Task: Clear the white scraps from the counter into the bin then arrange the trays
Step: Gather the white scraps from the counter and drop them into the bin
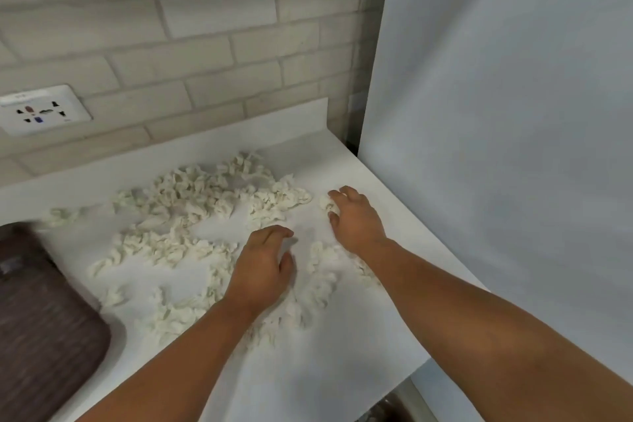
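Several crumpled white scraps lie strewn over the white counter, thickest toward the back and the middle. My left hand hovers over the middle of the spread with its fingers curled downward, and I cannot tell if it holds anything. Further right and back, my right hand grips one white scrap between its fingertips. More scraps sit between my two wrists. A dark brown ridged tray lies at the counter's left edge. No bin is clearly in view.
A tall white panel closes off the counter on the right. Pale brick tiles form the back wall, with a white socket plate at the left. Something metallic shows below the counter's front right corner.
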`<control>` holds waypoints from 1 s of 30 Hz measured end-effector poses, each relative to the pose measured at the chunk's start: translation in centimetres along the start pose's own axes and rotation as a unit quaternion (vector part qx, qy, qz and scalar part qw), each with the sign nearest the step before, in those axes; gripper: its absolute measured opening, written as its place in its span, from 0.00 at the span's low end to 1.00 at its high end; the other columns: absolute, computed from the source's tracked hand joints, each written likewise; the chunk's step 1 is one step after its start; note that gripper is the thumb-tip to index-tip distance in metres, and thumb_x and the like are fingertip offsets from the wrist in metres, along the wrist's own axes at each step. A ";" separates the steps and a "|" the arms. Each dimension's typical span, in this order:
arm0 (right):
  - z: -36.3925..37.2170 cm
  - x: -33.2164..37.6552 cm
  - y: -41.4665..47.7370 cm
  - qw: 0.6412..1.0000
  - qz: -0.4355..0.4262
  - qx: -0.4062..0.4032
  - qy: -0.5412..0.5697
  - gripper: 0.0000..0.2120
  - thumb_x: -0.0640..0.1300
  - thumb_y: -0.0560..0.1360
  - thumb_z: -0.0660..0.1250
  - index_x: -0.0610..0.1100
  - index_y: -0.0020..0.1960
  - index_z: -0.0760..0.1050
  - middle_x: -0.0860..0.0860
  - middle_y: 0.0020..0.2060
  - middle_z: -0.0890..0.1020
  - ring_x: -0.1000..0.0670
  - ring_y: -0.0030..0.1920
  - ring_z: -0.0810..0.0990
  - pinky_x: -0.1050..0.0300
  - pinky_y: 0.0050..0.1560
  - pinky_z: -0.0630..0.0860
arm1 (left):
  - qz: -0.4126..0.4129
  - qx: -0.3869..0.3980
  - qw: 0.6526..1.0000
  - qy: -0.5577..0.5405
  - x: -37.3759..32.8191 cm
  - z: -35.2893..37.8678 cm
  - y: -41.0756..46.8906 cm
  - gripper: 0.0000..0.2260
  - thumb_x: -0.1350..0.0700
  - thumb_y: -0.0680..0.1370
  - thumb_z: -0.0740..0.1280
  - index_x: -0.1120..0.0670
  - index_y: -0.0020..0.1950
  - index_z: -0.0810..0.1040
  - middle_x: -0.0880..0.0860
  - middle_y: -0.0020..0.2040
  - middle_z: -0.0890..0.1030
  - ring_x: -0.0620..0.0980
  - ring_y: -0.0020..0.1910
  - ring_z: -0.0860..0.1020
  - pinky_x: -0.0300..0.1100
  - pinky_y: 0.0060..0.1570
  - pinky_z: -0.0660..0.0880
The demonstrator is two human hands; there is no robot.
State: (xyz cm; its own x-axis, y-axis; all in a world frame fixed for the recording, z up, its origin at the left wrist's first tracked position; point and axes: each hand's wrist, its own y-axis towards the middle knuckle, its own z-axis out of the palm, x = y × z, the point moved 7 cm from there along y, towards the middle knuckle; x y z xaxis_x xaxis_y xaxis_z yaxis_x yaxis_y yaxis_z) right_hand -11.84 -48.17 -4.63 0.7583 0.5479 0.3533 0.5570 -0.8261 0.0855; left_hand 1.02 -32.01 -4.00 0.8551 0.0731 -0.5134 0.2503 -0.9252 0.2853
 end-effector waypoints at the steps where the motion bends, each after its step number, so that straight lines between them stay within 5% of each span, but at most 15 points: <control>1: 0.6 0.0 0.9 1.000 0.004 0.008 -0.017 0.22 0.51 0.79 0.59 0.51 0.73 0.63 0.48 0.71 0.66 0.43 0.66 0.69 0.47 0.60 0.74 | 0.003 0.000 1.000 -0.004 0.4 -0.1 0.1 0.16 0.59 0.76 0.66 0.53 0.63 0.77 0.47 0.63 0.76 0.46 0.65 0.70 0.28 0.62 0.60; 5: 2.7 0.3 3.0 0.996 0.009 0.057 -0.073 0.20 0.53 0.80 0.58 0.53 0.71 0.66 0.46 0.66 0.69 0.43 0.62 0.70 0.48 0.55 0.75 | 0.017 -0.002 1.000 -0.021 1.5 -0.4 0.6 0.15 0.61 0.76 0.68 0.54 0.63 0.78 0.49 0.61 0.77 0.46 0.63 0.71 0.30 0.62 0.63; 8: 3.7 0.7 3.3 0.996 0.000 0.082 -0.044 0.14 0.42 0.78 0.61 0.47 0.62 0.76 0.45 0.59 0.71 0.43 0.55 0.75 0.51 0.52 0.77 | 0.028 0.001 0.999 -0.027 1.8 -0.2 1.2 0.15 0.60 0.76 0.68 0.54 0.62 0.78 0.50 0.61 0.78 0.48 0.63 0.72 0.33 0.63 0.64; 12: 2.9 0.8 3.6 0.996 0.017 0.087 -0.024 0.18 0.30 0.74 0.58 0.42 0.60 0.74 0.45 0.54 0.72 0.42 0.49 0.77 0.54 0.50 0.76 | 0.033 0.016 0.999 -0.038 1.2 0.7 2.2 0.13 0.58 0.78 0.66 0.52 0.63 0.77 0.49 0.61 0.78 0.47 0.63 0.73 0.35 0.63 0.67; 16: 0.2 0.3 3.5 0.998 0.042 0.036 0.026 0.20 0.28 0.72 0.57 0.42 0.60 0.73 0.44 0.52 0.76 0.44 0.49 0.77 0.59 0.46 0.70 | 0.076 0.116 0.990 -0.039 -0.2 3.2 3.4 0.16 0.55 0.79 0.67 0.49 0.67 0.75 0.46 0.65 0.74 0.46 0.65 0.69 0.39 0.64 0.69; 19: -2.3 -0.2 3.1 0.997 0.048 -0.020 0.052 0.07 0.38 0.80 0.59 0.38 0.53 0.75 0.44 0.45 0.80 0.44 0.44 0.78 0.55 0.45 0.73 | 0.136 0.207 0.969 -0.012 -1.0 5.3 3.8 0.23 0.50 0.77 0.70 0.44 0.71 0.69 0.46 0.73 0.65 0.49 0.69 0.62 0.44 0.67 0.67; 21: -3.8 -0.4 2.2 0.995 0.042 -0.066 0.067 0.18 0.50 0.82 0.56 0.38 0.41 0.72 0.46 0.33 0.77 0.46 0.34 0.74 0.53 0.36 0.70 | 0.163 0.234 0.958 0.019 -1.1 6.3 4.0 0.26 0.48 0.77 0.69 0.41 0.73 0.64 0.47 0.76 0.59 0.51 0.70 0.60 0.46 0.68 0.66; 24: -5.2 -0.9 0.4 0.989 0.047 -0.101 0.095 0.25 0.56 0.81 0.57 0.42 0.31 0.63 0.49 0.24 0.67 0.49 0.26 0.64 0.56 0.31 0.60 | 0.185 0.252 0.949 0.039 -1.3 7.3 4.2 0.26 0.49 0.79 0.66 0.39 0.75 0.62 0.47 0.76 0.60 0.51 0.69 0.62 0.46 0.68 0.66; 27: -6.0 -1.7 -1.4 0.988 0.059 -0.101 0.099 0.26 0.56 0.81 0.57 0.44 0.28 0.59 0.51 0.22 0.64 0.51 0.25 0.62 0.55 0.30 0.59 | 0.211 0.255 0.943 0.030 -2.0 7.9 4.3 0.19 0.50 0.81 0.64 0.42 0.72 0.70 0.49 0.71 0.67 0.49 0.66 0.68 0.40 0.64 0.68; 30: -6.8 -2.8 -3.4 0.983 0.081 -0.100 0.131 0.27 0.55 0.81 0.58 0.44 0.28 0.56 0.51 0.22 0.61 0.51 0.25 0.59 0.55 0.30 0.60 | 0.220 0.234 0.947 0.009 -2.5 7.9 4.8 0.11 0.54 0.80 0.66 0.46 0.61 0.81 0.48 0.59 0.75 0.48 0.53 0.78 0.38 0.54 0.74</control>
State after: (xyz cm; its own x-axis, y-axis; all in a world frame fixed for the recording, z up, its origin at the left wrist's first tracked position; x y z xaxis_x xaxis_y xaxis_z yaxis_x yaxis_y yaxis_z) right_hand -18.18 -47.81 0.42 0.7036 0.3752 0.6034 0.3376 -0.9238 0.1808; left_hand -3.55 -39.60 -7.74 0.8387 -0.3559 -0.4122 -0.3571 -0.9309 0.0770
